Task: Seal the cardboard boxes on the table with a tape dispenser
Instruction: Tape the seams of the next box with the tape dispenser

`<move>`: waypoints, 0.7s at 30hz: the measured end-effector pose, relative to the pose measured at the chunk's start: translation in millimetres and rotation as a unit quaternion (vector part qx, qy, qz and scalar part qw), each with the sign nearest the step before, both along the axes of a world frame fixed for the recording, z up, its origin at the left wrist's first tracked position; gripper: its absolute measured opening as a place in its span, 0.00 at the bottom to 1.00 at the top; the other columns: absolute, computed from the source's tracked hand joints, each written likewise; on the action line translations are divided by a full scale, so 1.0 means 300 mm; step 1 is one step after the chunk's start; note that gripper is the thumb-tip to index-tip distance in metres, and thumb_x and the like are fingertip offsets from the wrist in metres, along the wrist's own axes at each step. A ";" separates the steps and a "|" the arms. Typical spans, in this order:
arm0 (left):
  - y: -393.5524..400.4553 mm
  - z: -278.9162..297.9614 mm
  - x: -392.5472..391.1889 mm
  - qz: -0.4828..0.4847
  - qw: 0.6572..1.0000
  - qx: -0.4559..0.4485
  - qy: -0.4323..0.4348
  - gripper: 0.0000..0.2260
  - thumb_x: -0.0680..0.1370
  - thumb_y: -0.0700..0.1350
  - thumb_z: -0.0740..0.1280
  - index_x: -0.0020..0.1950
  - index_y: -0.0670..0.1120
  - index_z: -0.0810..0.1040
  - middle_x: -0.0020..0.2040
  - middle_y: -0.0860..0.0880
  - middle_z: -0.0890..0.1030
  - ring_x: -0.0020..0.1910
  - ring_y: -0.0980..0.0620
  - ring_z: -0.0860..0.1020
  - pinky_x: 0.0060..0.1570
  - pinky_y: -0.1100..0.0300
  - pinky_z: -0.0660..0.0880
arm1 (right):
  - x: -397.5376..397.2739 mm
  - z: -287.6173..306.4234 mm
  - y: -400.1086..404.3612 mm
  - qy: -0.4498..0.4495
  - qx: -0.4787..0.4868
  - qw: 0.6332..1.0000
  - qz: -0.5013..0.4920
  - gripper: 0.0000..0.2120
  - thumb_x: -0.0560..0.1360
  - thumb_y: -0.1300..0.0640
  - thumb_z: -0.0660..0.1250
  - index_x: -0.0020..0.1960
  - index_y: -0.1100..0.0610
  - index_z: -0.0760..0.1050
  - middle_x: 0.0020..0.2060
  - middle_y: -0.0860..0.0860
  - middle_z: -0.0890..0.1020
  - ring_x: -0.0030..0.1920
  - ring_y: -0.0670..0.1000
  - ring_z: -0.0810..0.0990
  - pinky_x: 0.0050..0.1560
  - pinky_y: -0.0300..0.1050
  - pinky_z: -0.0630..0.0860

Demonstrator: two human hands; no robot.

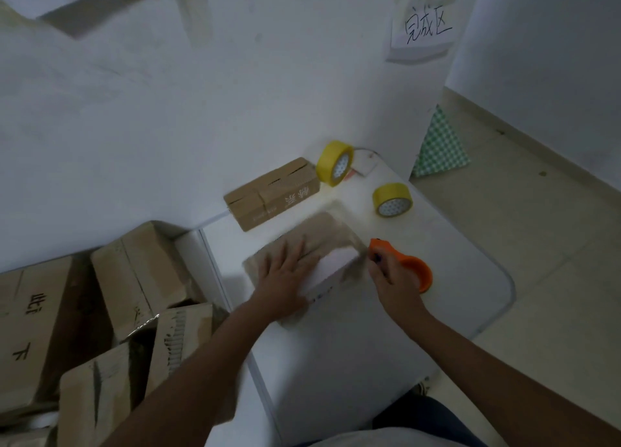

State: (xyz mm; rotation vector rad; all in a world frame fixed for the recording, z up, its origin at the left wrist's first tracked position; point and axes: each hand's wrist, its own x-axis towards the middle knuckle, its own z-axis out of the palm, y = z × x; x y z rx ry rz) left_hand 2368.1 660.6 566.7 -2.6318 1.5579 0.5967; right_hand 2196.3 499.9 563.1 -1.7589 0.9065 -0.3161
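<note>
You have a white table [437,298] with a rounded corner in front of you, pushed against the white wall. On it lie a blurred cardboard box [336,241] near the middle and a second cardboard box [272,194] by the wall. Two yellow tape rolls are there too, one on edge [331,162], one lying flat [391,197], along with the orange tape dispenser [416,268].

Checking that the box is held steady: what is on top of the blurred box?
The left hand lies flat on the blurred box; the top beneath it is hidden.
</note>
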 end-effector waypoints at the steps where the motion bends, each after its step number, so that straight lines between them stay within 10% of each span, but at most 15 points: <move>1: 0.011 0.015 0.022 -0.024 1.000 0.000 -0.019 0.38 0.78 0.48 0.67 0.79 0.62 0.48 0.78 0.55 0.31 0.77 0.44 0.32 0.74 0.38 0.39 | 0.013 0.000 -0.004 -0.017 -0.043 0.999 -0.003 0.18 0.80 0.56 0.62 0.69 0.58 0.69 0.64 0.54 0.75 0.65 0.53 0.73 0.61 0.41 0.69; 10: 0.036 0.000 -0.038 0.054 0.995 -0.070 0.051 0.21 0.82 0.60 0.55 0.76 0.59 0.62 0.81 0.56 0.47 0.80 0.49 0.43 0.76 0.44 0.40 | 0.136 0.023 -0.071 0.035 -0.005 0.991 0.129 0.23 0.81 0.47 0.59 0.73 0.53 0.63 0.73 0.51 0.65 0.72 0.49 0.63 0.65 0.40 0.62; 21: 0.077 -0.078 -0.150 0.119 0.992 -0.042 -0.007 0.36 0.74 0.71 0.34 0.80 0.58 0.40 0.78 0.51 0.29 0.76 0.50 0.27 0.73 0.40 0.31 | 0.046 -0.012 -0.021 0.039 -0.053 0.989 0.130 0.14 0.81 0.53 0.61 0.65 0.55 0.73 0.56 0.48 0.79 0.56 0.46 0.78 0.54 0.38 0.73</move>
